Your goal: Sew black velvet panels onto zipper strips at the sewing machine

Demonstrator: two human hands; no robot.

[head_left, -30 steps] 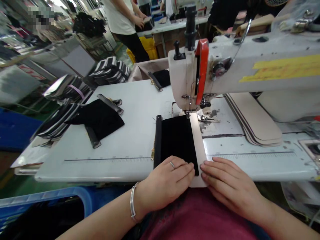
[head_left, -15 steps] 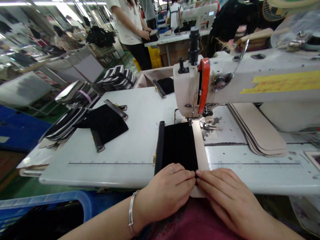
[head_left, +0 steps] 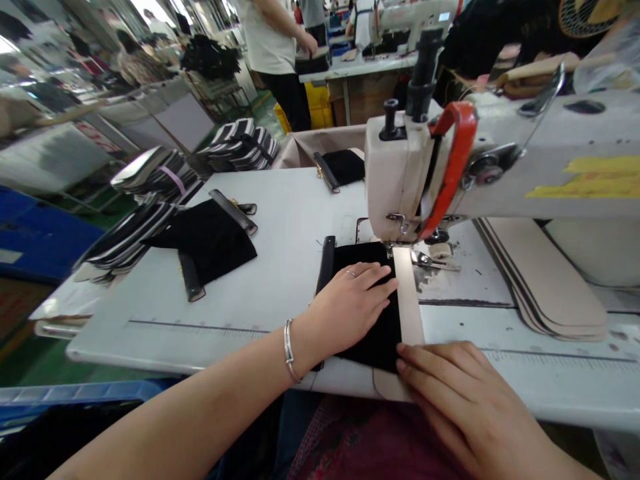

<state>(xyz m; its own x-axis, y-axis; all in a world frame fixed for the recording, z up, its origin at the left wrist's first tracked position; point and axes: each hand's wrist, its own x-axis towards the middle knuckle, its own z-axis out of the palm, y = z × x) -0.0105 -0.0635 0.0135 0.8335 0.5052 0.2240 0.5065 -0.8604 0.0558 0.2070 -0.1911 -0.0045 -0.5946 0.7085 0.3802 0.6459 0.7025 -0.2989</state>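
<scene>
A black fabric piece (head_left: 380,333) with a zipper along its left edge lies on a beige strip (head_left: 409,300) under the sewing machine head (head_left: 405,180). My left hand (head_left: 350,307) lies flat on the black fabric, fingers stretched toward the needle. My right hand (head_left: 445,387) rests at the table's near edge, fingertips pressing the beige strip and the black fabric's lower right corner. Both hands are open and flat.
More black zippered pieces (head_left: 210,240) lie at the left on the white table (head_left: 280,220), beside striped stacks (head_left: 135,227). A pile of beige strips (head_left: 545,280) sits right of the needle. People stand at tables behind. A blue bin (head_left: 75,393) is at lower left.
My left hand has slid forward up the black fabric toward the needle. My right hand stays at the near edge. The view has shifted closer to the machine.
</scene>
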